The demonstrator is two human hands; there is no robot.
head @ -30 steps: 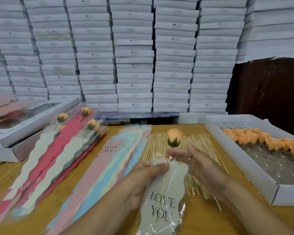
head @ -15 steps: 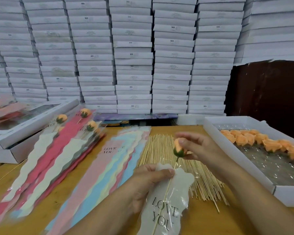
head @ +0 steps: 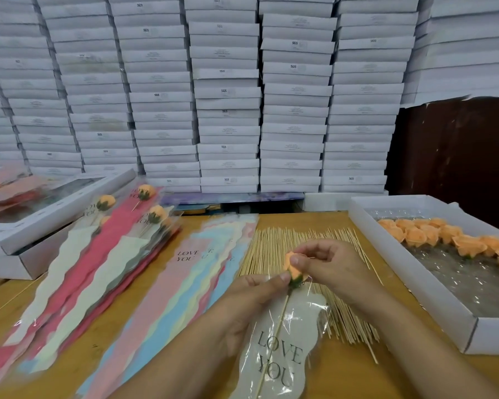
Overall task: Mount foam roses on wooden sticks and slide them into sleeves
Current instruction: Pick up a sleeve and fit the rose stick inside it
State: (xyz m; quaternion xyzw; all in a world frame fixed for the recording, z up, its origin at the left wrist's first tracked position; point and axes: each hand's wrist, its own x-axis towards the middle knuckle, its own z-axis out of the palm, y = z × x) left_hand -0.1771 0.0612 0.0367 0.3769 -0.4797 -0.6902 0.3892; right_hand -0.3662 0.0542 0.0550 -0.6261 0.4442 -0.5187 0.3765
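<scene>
Now seating rose (head: 292, 267) on stick (head: 280, 326) down into sleeve (head: 283, 349).

Peach foam bud, green base, riding just at the sleeve mouth, stick already inside, showing through clear film printed "LOVE YOU". Pinched at the bud by right hand (head: 329, 269), fingertips curled on the petals, likely to push it down without bending the thin stick. Gripped at the sleeve's top by left hand (head: 251, 306), thumb by the rose base, seemingly to keep the mouth open and steady. Lying beneath: loose sticks (head: 288, 243), handy for the next mount. Fanned to the left: spare sleeves (head: 185, 283), then finished roses (head: 144, 214). Waiting at right: tray (head: 415, 286) of bare roses (head: 444, 237).
</scene>
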